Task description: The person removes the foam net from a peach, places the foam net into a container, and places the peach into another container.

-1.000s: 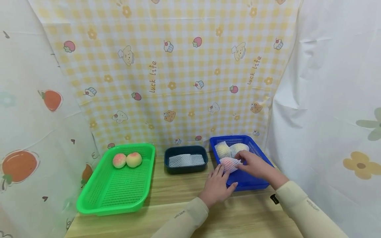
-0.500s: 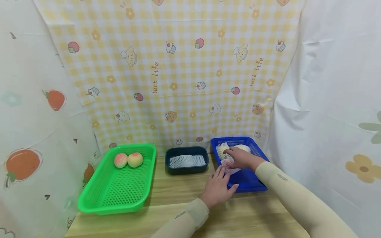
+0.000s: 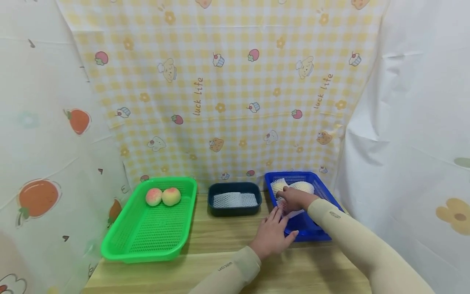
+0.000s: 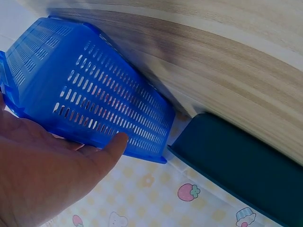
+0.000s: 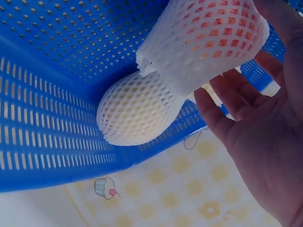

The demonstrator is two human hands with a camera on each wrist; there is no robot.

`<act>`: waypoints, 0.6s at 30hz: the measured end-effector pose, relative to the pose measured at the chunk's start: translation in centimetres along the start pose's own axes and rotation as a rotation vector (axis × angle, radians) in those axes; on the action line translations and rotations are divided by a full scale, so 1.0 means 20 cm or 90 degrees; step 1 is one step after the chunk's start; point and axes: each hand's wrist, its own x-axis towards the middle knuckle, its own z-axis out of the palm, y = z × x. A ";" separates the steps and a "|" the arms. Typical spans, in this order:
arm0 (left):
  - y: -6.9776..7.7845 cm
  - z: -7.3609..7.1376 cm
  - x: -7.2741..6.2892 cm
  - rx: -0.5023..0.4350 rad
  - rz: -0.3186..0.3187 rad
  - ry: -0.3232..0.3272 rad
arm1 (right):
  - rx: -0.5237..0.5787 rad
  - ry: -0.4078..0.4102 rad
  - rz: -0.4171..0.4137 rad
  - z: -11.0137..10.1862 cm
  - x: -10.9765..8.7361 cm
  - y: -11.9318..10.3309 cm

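My right hand (image 3: pixel 296 198) reaches into the blue basket (image 3: pixel 326 195) and holds a peach (image 5: pixel 218 30) wrapped in a white foam net. In the right wrist view, my thumb and fingers lie on either side of it. Beside it lies a paler fruit (image 5: pixel 135 111), also in foam net. In the head view, two netted fruits, one pale yellow (image 3: pixel 279 186) and one whitish (image 3: pixel 302 187), sit at the back of the basket. My left hand (image 3: pixel 271 236) rests at the basket's left rim with its fingers extended; some fingertips are hidden in the left wrist view.
A green basket (image 3: pixel 148 245) on the left holds two bare peaches (image 3: pixel 154 197). Between the baskets stands a dark bin (image 3: pixel 235 211) with white foam nets (image 3: pixel 235 199) in it. A yellow checked cloth (image 3: pixel 235 90) hangs behind the wooden table (image 3: pixel 220 237).
My right hand has moved left over the netted peach and now covers most of it. The left hand stays by the rim. The head view has shifted slightly.
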 end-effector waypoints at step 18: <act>0.00 0.02 0.01 0.006 -0.004 0.005 | -0.001 -0.057 0.018 0.12 0.06 0.03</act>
